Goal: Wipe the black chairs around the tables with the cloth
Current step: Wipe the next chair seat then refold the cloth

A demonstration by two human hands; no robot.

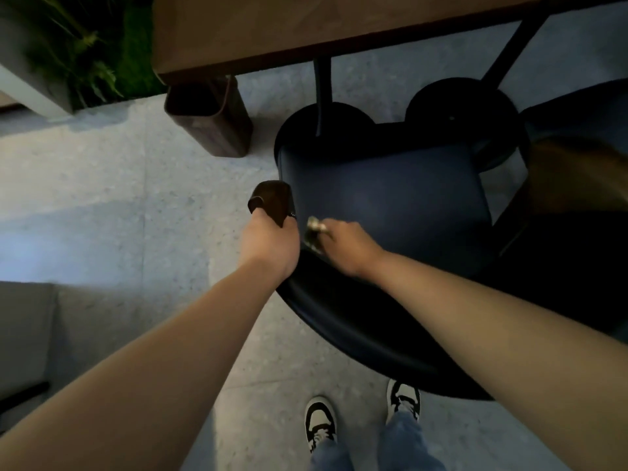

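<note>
A black chair with a dark padded seat (390,198) stands in front of me, pushed toward the wooden table (306,28). Its curved backrest (356,334) runs below my arms. My left hand (272,239) is closed around the brown wooden end of the chair's left armrest (272,198). My right hand (346,246) holds a small pale bunched cloth (314,231), pressed against the seat's rear left corner where it meets the backrest. The two hands are close together.
A brown bin (210,120) stands on the grey floor left of the chair, under the table's edge. Black table legs and round bases (462,107) lie beyond the seat. Another chair (577,185) is at the right, plants (85,45) at the top left, grey furniture (23,334) at the lower left.
</note>
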